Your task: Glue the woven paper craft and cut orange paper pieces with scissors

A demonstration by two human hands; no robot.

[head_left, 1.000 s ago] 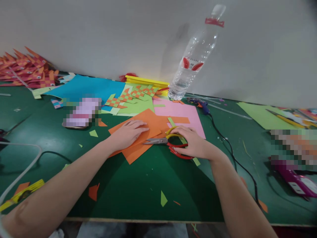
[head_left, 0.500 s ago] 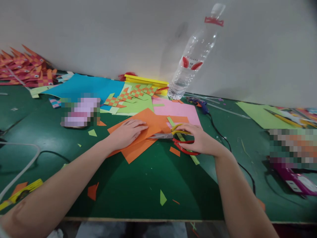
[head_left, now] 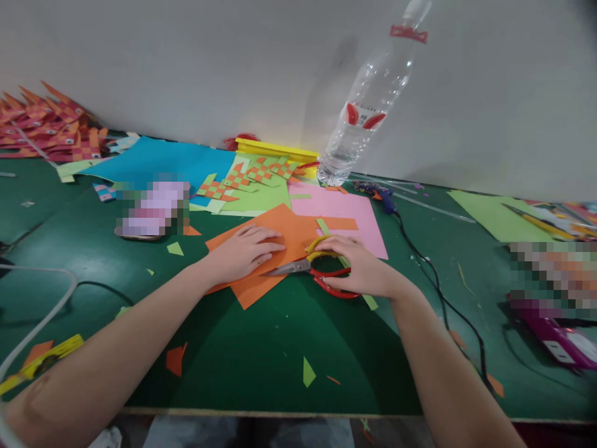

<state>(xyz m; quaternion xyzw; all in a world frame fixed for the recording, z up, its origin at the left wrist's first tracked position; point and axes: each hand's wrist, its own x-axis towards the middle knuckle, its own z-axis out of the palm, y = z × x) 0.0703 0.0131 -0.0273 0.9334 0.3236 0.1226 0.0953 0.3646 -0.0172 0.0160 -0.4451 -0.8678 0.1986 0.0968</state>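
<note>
My left hand (head_left: 245,252) lies on the orange paper (head_left: 286,230) with its fingers stretched out, pressing it against the table. In my right hand (head_left: 368,267) is a pair of scissors (head_left: 293,267) with one yellow and one red handle. Its blades point left over the orange paper, close to my left fingertips, and look nearly together. Another orange piece pokes out from below the upper one. Light green strips (head_left: 370,302) lie beneath the scissors and my right hand, and pink paper (head_left: 359,208) is behind them.
Woven paper fish (head_left: 249,177) lie behind my hands. A tilted water bottle (head_left: 361,118) stands by the wall, with a blue glue gun (head_left: 382,200) beside it. A phone (head_left: 153,208) is at left, a yellow cutter (head_left: 41,364) front left, a purple power strip (head_left: 557,336) at right.
My right hand has moved left with the scissors, bringing the blades farther over the orange paper. My left hand stays flat on the sheet.
</note>
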